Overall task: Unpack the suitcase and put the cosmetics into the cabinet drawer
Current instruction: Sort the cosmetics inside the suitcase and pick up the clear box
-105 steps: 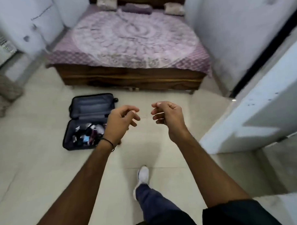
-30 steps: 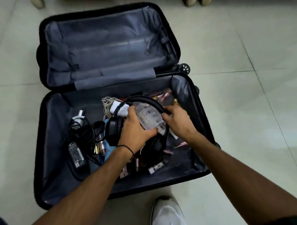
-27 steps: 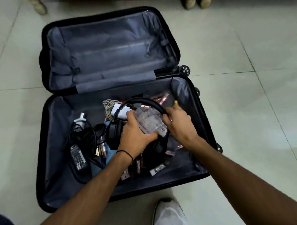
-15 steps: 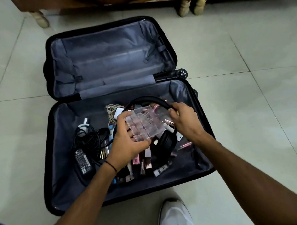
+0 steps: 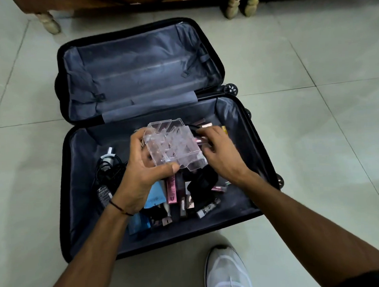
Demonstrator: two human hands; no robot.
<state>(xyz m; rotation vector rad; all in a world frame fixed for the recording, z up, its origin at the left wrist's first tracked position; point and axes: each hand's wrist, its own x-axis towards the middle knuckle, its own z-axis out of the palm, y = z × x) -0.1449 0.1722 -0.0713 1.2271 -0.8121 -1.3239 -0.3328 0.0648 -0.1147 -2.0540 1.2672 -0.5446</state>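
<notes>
Above the open suitcase (image 5: pixel 66 190) on the floor (image 5: pixel 324 143), a clear organizer (image 5: pixel 173 144) is held over the loose cosmetics (image 5: pixel 171 190). The grip of the left hand (image 5: pixel 142 168) clamps its left side, that of the right hand (image 5: pixel 222 157) its right edge.

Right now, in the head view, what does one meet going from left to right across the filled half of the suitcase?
Black power adapter → left hand → clear plastic organiser → right hand → suitcase wheel at the right edge.

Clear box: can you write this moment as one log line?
clear box: over open suitcase | left hand: grips it | right hand: holds right edge | cosmetics: in suitcase
</notes>
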